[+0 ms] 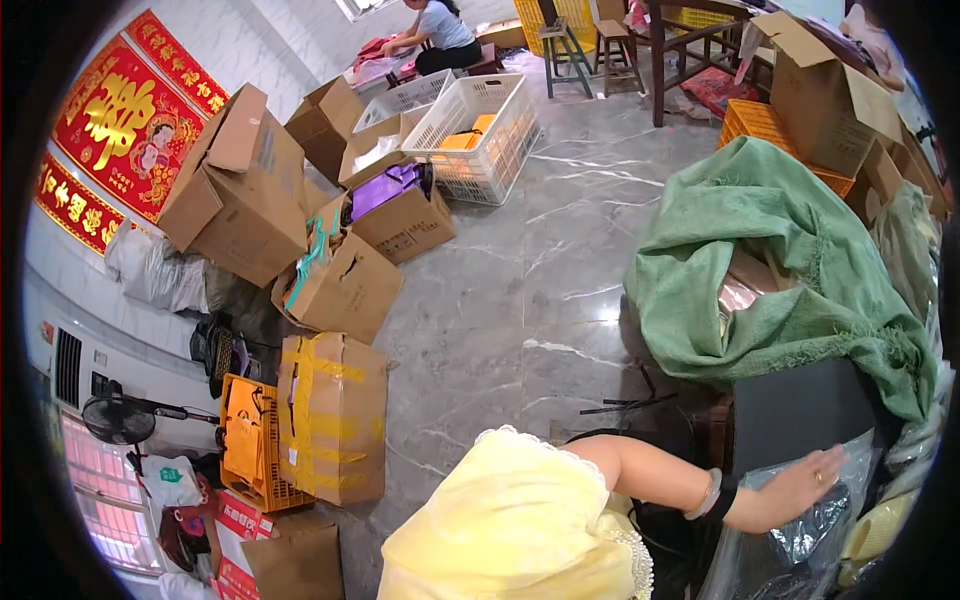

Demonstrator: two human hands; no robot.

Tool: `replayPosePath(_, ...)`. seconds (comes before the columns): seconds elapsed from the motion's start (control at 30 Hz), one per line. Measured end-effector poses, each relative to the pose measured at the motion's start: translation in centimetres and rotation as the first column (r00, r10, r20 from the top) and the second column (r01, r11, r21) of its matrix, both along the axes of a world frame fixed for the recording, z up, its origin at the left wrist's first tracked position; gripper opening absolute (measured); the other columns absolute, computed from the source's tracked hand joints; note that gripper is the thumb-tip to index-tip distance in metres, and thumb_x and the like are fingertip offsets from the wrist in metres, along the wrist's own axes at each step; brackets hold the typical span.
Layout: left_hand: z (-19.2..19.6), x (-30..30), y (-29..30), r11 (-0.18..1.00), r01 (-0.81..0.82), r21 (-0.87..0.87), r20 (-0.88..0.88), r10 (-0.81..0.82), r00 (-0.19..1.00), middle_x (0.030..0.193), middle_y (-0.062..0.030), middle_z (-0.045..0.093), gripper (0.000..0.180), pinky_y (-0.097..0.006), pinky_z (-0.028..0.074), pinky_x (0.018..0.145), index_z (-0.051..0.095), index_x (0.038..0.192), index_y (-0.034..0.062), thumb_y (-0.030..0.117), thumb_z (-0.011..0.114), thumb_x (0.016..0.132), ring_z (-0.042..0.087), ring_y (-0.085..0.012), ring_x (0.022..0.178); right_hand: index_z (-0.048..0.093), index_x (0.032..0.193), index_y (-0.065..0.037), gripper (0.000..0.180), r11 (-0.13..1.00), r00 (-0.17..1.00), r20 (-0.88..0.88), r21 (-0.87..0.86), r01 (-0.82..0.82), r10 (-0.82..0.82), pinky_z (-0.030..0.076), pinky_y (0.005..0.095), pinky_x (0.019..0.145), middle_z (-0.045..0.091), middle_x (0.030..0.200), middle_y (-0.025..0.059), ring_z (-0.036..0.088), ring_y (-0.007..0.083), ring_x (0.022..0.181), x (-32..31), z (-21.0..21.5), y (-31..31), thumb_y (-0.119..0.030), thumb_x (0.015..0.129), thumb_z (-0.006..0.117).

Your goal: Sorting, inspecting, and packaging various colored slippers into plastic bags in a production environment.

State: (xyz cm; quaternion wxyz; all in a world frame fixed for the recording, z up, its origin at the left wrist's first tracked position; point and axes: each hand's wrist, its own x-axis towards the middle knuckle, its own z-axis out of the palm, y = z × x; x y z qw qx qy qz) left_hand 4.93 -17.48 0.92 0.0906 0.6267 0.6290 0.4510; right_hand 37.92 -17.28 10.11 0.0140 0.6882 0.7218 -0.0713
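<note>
hand in view: one hand (800, 485), arm stretched from the yellow sleeve (520, 520) at lower centre out to the right; bracelet and dark band at the wrist. Which of the person's hands it is cannot be told for sure from this view; it reads as the right.
hand state: fingers spread and flat, palm down, pressed on top of the clear plastic bag (800, 540); no pinch, nothing lifted.
other hand: not in view.
bag location: lower right corner, just below the dark flat board (800, 410) and the green cloth (780, 250) heaped over goods; dark contents show through the crinkled film.
step in hand: judged as reaching into the pile and laying the hand on the bag, before any grasp.
next move calls for: likely curling the fingers to gather a fold of the slick film, since a flat palm cannot lift it; the film may slip or tear if pulled from one spot.
surroundings: grey marble floor (520, 280); taped cardboard box (335, 415) and orange crate (250, 440) at left; white basket (480, 130) farther off; another person (435, 35) sits well apart at the top.
</note>
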Motion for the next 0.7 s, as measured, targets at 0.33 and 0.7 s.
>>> replayPosePath(0.33,1.1,-1.6,-3.4,0.922,0.379,-0.076,0.251,-0.350,0.902,0.146,-0.0304,0.011,0.073,-0.048,0.004,0.113,0.022,0.137,-0.0116,0.037,0.049,0.089,0.003,-0.0395,0.139,0.046,0.124,-0.001,0.043,0.853,0.910,-0.314,-0.516,0.075,-0.271,0.050,0.0316,0.071,0.056,0.114,0.0154,0.055,0.0179,0.091,3.4,-1.0,-0.2,-0.023,0.090,0.060)
replayPosePath(0.7,1.0,-1.6,-3.9,0.942,0.292,-0.165,0.172,-0.264,0.949,0.147,-0.0290,0.013,0.070,-0.048,0.004,0.113,0.024,0.138,-0.0092,0.039,0.044,0.091,0.003,-0.0394,0.139,0.047,0.120,-0.004,0.032,0.917,0.869,-0.404,-0.378,0.125,-0.285,0.046,0.0340,0.082,0.048,0.120,0.0149,0.049,0.0232,0.100,1.0,0.2,-3.2,-0.021,0.093,0.054)
